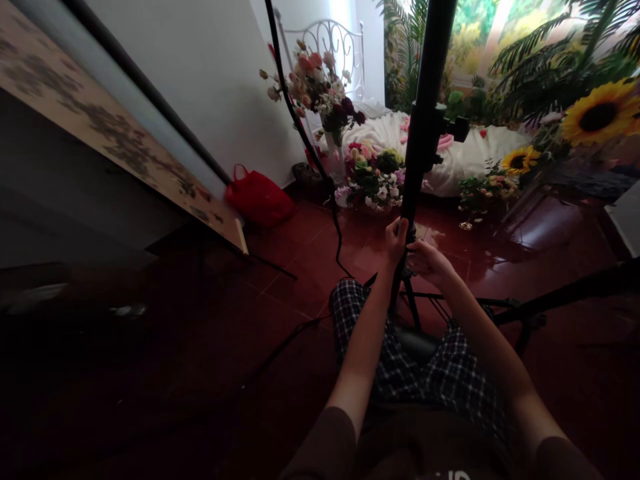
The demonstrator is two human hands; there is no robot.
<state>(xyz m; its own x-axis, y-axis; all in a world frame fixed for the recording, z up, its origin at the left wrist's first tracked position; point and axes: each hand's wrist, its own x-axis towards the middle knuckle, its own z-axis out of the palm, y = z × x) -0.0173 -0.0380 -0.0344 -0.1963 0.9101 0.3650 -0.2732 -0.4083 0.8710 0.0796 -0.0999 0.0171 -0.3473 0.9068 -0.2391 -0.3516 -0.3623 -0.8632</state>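
A black upright stand pole point(419, 140) rises in front of me, a little right of centre, with a knob bracket point(454, 128) on its upper part. My left hand point(397, 241) is wrapped round the pole low down, the thumb side up. Just to the right, my right hand point(429, 261) is closed at a fitting on the pole, its fingertips against it. The fitting is small, dark and mostly hidden by the fingers. Below my hands the stand's thin legs spread near my knees.
A black cable point(300, 127) hangs left of the pole down to the red tiled floor point(295, 247). A red bag point(260, 197) lies by the wall. Flowers point(383, 177) and a white bed frame point(330, 40) stand ahead, sunflowers point(597, 115) at right. Another black pole point(575, 291) slants in from the right.
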